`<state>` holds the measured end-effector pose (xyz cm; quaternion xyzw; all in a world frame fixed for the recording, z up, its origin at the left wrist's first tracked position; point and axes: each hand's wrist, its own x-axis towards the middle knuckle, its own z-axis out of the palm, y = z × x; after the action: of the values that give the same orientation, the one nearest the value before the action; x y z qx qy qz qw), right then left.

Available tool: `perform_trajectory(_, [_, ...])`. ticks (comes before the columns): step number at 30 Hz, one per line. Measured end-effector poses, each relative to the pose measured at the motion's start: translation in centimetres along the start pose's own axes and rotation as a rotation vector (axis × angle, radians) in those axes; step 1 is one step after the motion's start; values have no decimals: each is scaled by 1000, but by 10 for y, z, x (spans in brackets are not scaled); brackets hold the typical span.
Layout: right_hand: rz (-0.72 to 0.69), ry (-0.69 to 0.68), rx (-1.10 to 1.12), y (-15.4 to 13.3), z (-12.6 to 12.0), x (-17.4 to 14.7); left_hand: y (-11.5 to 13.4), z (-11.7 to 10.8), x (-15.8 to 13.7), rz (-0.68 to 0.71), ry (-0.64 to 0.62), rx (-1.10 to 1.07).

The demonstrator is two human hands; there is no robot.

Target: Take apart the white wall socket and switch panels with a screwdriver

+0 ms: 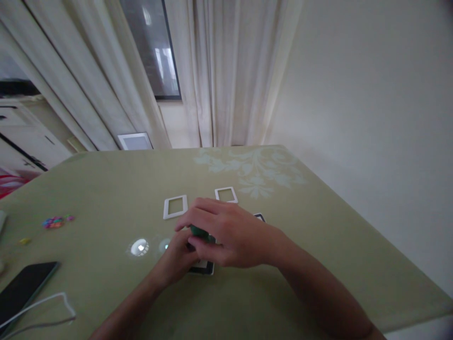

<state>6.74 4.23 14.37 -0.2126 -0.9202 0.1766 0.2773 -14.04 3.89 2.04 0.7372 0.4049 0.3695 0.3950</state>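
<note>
Green object [198, 231] | between right hand [230, 231] and left hand [180, 255], near dark-edged piece [205, 269] | right fingers are closed around it; left grip cannot be told | probably light, stiff, perhaps slippery; better to hold by its sides, gently

A green table [116, 189] fills the scene, with a pale floral print [260, 172] at its far right. Two white frames [185, 204] lie flat near the middle. Nearer is a black-edged piece [202, 271], mostly covered; another dark-edged piece [260, 217], also partly covered, lies to its right. Left of centre sit two shiny rounds [139, 247]. Farther left are colourful beads [54, 223] and a yellow bit [24, 241]; at near left, a phone [30, 283] and a white cable [70, 305].
</note>
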Motion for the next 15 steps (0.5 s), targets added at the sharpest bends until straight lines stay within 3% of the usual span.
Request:
perform_trajectory(4, [21, 31, -32, 1, 4, 0, -2, -3, -1, 13, -81, -39])
perform_trajectory(15, [62, 42, -29, 3, 7, -2, 1, -2, 1, 54, -83, -91])
